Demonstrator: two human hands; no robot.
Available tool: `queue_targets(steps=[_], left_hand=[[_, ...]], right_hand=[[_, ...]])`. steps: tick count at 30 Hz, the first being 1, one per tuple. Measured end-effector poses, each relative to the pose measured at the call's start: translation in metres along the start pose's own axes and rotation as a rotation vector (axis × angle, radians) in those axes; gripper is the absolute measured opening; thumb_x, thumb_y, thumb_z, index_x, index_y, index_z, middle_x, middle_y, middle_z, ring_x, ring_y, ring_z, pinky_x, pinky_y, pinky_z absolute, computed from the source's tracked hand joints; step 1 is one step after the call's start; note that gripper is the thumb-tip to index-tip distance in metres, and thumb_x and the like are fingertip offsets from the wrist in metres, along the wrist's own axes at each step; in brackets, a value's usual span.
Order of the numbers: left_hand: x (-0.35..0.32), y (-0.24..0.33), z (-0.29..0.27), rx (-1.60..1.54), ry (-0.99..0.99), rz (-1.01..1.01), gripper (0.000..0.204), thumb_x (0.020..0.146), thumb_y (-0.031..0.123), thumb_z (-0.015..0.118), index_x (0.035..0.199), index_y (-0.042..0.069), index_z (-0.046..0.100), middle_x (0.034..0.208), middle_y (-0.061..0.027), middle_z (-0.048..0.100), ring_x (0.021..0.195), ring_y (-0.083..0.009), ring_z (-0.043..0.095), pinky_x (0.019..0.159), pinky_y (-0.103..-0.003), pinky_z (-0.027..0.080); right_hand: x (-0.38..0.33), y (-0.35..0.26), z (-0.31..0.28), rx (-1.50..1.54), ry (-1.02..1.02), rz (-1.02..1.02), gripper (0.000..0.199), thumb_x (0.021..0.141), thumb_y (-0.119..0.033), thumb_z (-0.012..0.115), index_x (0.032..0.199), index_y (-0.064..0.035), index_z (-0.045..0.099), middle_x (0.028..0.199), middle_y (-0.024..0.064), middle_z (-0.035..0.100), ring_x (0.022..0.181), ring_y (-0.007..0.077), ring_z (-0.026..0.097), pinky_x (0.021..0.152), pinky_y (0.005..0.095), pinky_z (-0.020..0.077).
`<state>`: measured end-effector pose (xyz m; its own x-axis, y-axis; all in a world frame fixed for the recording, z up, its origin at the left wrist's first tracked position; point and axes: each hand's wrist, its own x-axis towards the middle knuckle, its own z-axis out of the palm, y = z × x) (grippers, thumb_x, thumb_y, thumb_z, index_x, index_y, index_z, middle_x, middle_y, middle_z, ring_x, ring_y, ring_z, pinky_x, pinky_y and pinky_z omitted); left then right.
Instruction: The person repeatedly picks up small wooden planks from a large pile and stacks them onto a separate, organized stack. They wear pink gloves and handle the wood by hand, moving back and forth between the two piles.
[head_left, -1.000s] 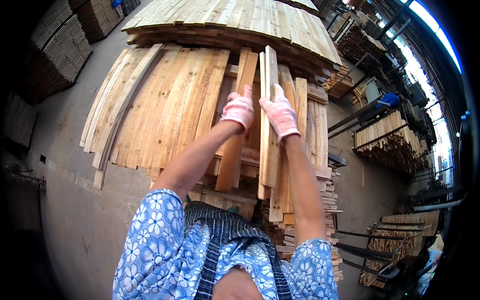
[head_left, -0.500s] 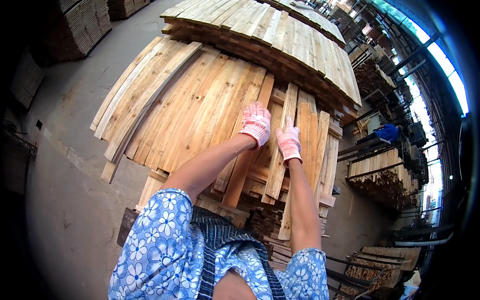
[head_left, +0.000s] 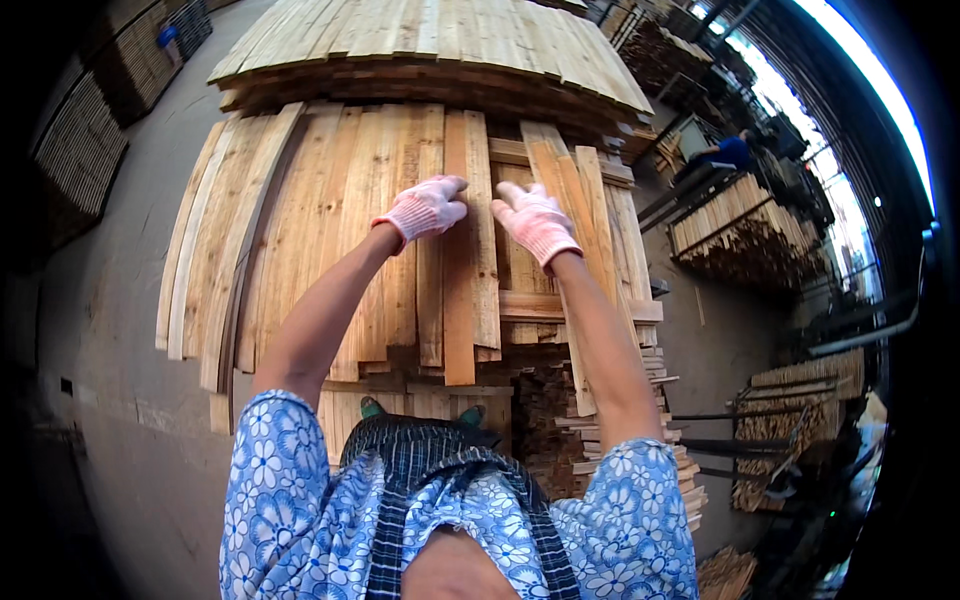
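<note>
Over a layer of long wooden boards (head_left: 330,230) laid side by side, both my hands wear pinkish-white knit gloves. My left hand (head_left: 425,208) hovers above or rests on the boards beside a reddish-brown board (head_left: 458,320), its fingers pointing right and slightly apart. Just across a narrow pale board (head_left: 484,270), my right hand (head_left: 537,222) has thumb and fingers spread toward the left. Nothing shows in either grasp. To the right of that pale board is a gap with crosswise wooden strips (head_left: 530,306), and beyond it several loose, slightly angled boards (head_left: 590,200).
A taller stack of boards (head_left: 430,35) stands behind the layer. More stacked lumber (head_left: 80,150) is at far left, and racks of wood (head_left: 740,215) at right. A person in blue (head_left: 735,152) is by the right-hand racks. Concrete floor (head_left: 140,330) runs along the left.
The narrow pale board has shifted left against the reddish-brown one, widening the gap at right. My hands have turned inward, fingers facing each other. The whole view has swung round.
</note>
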<state>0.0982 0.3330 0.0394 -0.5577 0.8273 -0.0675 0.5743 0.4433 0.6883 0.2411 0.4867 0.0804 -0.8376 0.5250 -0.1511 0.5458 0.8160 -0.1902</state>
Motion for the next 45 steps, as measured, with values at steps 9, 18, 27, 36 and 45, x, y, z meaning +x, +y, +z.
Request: queue_targets(steps=[9,18,27,36,45], left_hand=[[0.001,0.152,0.114,-0.201,-0.045,0.034,0.068,0.093,0.046,0.057,0.146,0.005,0.048,0.147,-0.0301,0.047,0.132,-0.0446,0.052,0.110,-0.052,0.045],[0.043,0.191,0.173,-0.149,0.190,-0.243,0.080,0.093,0.063,0.058,0.136,-0.003,0.043,0.135,-0.0329,0.047,0.130,-0.0490,0.048,0.105,-0.058,0.043],[0.053,0.133,0.148,-0.816,0.343,-0.342,0.087,0.088,0.027,0.073,0.158,0.006,0.026,0.134,-0.0221,0.060,0.117,-0.0301,0.062,0.097,-0.038,0.053],[0.098,0.079,0.143,-0.166,0.483,-0.452,0.056,0.097,0.028,0.056,0.148,0.009,0.045,0.121,-0.0253,0.066,0.110,-0.0377,0.067,0.090,-0.049,0.054],[0.026,0.140,0.149,0.463,0.283,-0.189,0.077,0.092,0.037,0.062,0.156,0.007,0.034,0.158,-0.0371,0.029,0.149,-0.0531,0.026,0.120,-0.060,0.025]], right_hand=[[-0.022,0.194,0.067,0.112,0.383,0.389,0.054,0.096,-0.050,0.061,0.137,-0.0147,0.057,0.141,0.0226,0.053,0.130,0.0438,0.051,0.105,0.0532,0.0459],[-0.036,0.198,0.058,0.656,0.229,0.118,0.041,0.105,-0.036,0.054,0.133,-0.0065,0.059,0.122,0.0270,0.067,0.114,0.0452,0.063,0.091,0.0492,0.0528],[-0.051,0.143,0.036,0.537,0.559,-0.252,0.026,0.093,-0.023,0.067,0.116,-0.0110,0.072,0.113,0.0171,0.068,0.112,0.0366,0.062,0.098,0.0462,0.0511],[-0.027,0.169,0.048,-0.180,0.054,0.207,0.071,0.102,-0.029,0.054,0.164,-0.0223,0.021,0.130,0.0280,0.053,0.114,0.0447,0.063,0.093,0.0554,0.0550],[-0.052,0.146,0.005,0.473,-0.134,0.214,0.084,0.094,-0.036,0.065,0.165,-0.0229,0.022,0.126,0.0282,0.061,0.108,0.0370,0.067,0.092,0.0454,0.0553]])
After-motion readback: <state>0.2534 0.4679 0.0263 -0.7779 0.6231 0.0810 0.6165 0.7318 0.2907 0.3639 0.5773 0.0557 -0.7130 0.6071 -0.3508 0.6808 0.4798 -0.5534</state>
